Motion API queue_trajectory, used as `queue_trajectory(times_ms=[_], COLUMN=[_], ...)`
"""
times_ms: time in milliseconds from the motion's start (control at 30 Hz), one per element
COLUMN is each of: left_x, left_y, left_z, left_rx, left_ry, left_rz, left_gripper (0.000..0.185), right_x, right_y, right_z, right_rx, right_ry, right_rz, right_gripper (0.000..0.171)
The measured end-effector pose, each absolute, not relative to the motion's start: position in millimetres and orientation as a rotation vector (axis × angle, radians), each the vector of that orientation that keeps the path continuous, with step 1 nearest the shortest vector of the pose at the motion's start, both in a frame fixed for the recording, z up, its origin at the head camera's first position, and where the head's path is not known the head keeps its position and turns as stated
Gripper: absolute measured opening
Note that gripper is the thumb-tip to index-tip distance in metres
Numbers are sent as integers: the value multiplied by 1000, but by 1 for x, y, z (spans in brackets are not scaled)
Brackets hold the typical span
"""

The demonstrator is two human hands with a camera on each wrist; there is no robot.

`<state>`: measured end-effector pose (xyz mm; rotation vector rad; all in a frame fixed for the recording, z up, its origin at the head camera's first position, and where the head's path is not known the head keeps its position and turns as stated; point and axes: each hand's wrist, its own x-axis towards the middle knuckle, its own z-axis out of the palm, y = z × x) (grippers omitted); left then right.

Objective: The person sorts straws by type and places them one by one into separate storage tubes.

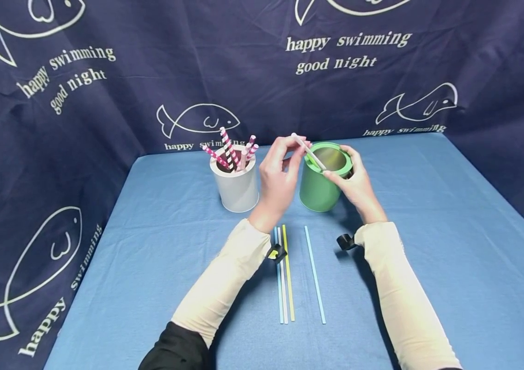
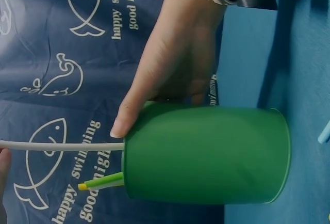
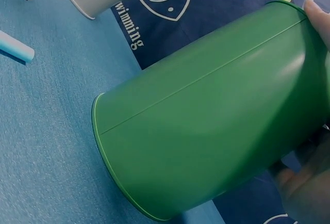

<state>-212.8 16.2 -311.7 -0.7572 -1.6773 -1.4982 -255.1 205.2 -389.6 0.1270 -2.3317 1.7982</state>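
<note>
While pinched by left hand [image 1: 277, 177], white straw [image 1: 309, 152] over green cup [image 1: 319, 190].

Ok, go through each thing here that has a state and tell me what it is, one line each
left hand: raised, fingers pinching the white straw
white straw: slanted, lower end inside the green cup
right hand: gripping the green cup's rim
green cup: upright on the table, open top, green and yellow straws inside
white cup: upright, holding striped straws
striped straws: standing, leaning in the white cup
loose straws: lying flat on the blue table
</note>
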Motion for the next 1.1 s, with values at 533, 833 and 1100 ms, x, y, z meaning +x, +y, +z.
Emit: queue_trajectory(times_ms=[533,833,1100], left_x=[-227,-239,-245], left_y=[26,32,36], left_z=[-338,-358,-369], left_rx=[-760,-731,-712], left_ry=[-1802,-1918,-1960], left_rz=[-1435,-1360,-1342], left_gripper=[16,13,11], right_x=[-253,-252,-253], right_y=[205,206,205], right_z=[-390,-388,-389], right_rx=[143,144,149], right_ry=[-2320,-2322,-2309], right_rz=[1820,1837,1839], right_gripper=[76,76,75])
